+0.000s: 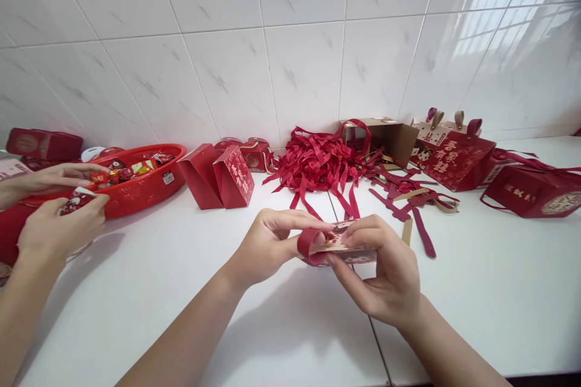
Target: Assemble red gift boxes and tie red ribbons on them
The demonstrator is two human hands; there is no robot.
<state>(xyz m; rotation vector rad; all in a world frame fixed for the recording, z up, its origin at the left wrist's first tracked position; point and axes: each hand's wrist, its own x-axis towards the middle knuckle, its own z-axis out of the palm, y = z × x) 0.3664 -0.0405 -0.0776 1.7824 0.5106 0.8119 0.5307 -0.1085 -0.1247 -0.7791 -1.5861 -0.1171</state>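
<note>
Just above the white table, both my hands are closed on a small printed candy gift box (363,256). A dark red strap handle (305,245) curls in a loop at its left end, with a small gold fastener beside it. My left hand (265,248) pinches the strap and the box's near-left edge between thumb and fingers. My right hand (393,275) grips the right part, thumb below and fingers on top. The fingers hide much of the box.
Behind lies a heap of red ribbons (318,160); loose strap handles (411,196) are scattered to its right. An open cardboard box (399,140), finished gift boxes (463,157) and folded red boxes (202,178) stand around. At left, a co-worker's hands (63,224) work by a red candy basin (136,196).
</note>
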